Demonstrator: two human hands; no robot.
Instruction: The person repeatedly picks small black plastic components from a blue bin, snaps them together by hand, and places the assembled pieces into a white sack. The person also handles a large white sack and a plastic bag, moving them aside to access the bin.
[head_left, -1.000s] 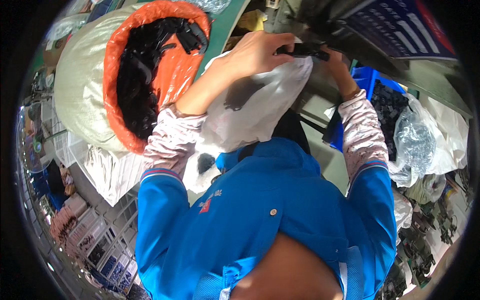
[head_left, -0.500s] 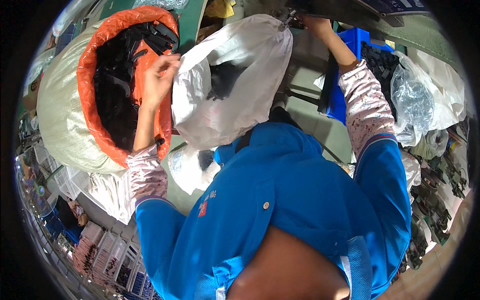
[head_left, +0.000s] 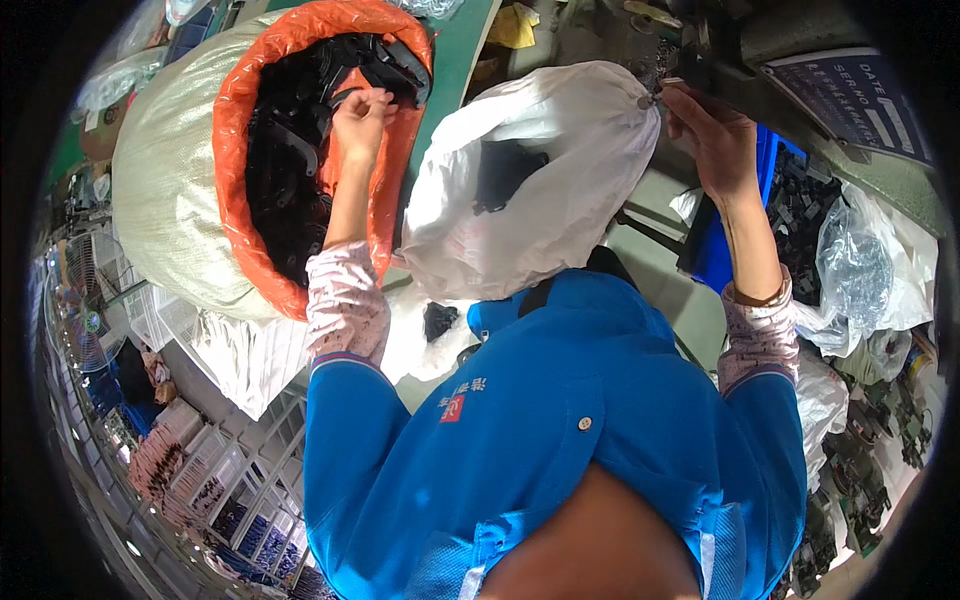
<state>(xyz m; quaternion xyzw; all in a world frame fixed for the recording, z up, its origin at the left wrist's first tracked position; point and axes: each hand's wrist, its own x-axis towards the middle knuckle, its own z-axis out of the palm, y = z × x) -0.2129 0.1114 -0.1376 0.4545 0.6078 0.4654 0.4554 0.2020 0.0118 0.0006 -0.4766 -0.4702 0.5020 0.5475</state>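
My left hand [head_left: 362, 122] is over the right side of a large woven sack [head_left: 160, 180] with an orange liner [head_left: 232, 150]. Its fingers are bent together; whether a small part is between them I cannot make out. Black plastic parts [head_left: 290, 190] fill the sack beneath it. To the right, a white bag [head_left: 570, 130] gapes, with a dark patch showing in its opening. At the bag's upper right corner my right hand [head_left: 712, 140] is closed, thumb and fingers together beside a small metallic piece [head_left: 648, 101]; what it grips is hidden.
A dark machine with a blue plate [head_left: 850, 105] overhangs the upper right. Below it stands a blue bin [head_left: 765, 170] of black parts, with clear plastic bags [head_left: 855, 260] alongside. White wire racks [head_left: 215, 480] are at lower left. A green table edge [head_left: 460, 60] runs behind the bags.
My left hand has moved from beside the white bag further over the orange-lined sack. My right hand has drawn back slightly toward me and shows more fully. The whole view has shifted.
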